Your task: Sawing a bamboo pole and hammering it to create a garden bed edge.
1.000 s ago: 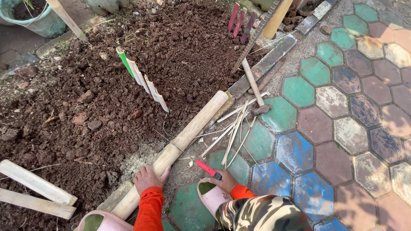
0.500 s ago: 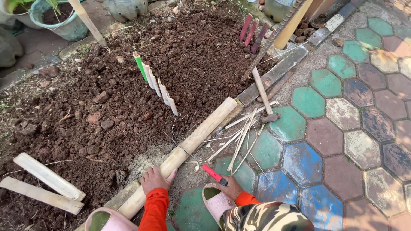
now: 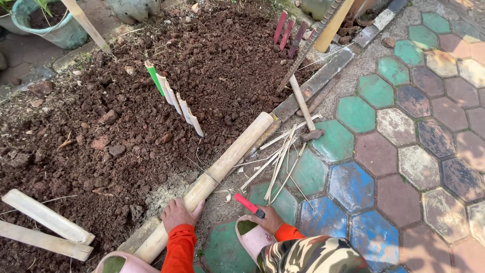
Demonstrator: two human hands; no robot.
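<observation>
Left hand: the left hand (image 3: 178,214) is laid palm down on the bamboo pole (image 3: 212,178), fingers spread loosely over it, not clenched.
Right hand: the right hand (image 3: 268,220) is closed around a red-handled tool (image 3: 249,205), whose red end is seen pointing up and left of the knuckles.
Bamboo pole: it is laid along the near edge of the soil bed (image 3: 116,126), where soil meets paving.
Thin bamboo strips: a loose bundle of thin strips (image 3: 280,161) is scattered on the hexagonal paving (image 3: 404,146), just beyond the right hand.
Stakes: a row of pale split stakes (image 3: 174,103) is set upright in the middle of the soil bed.
Far edge: reddish stakes (image 3: 288,33) are stuck at the bed's far corner.
Left edge: two flat bamboo slats (image 3: 45,227) are laid on the soil.
</observation>
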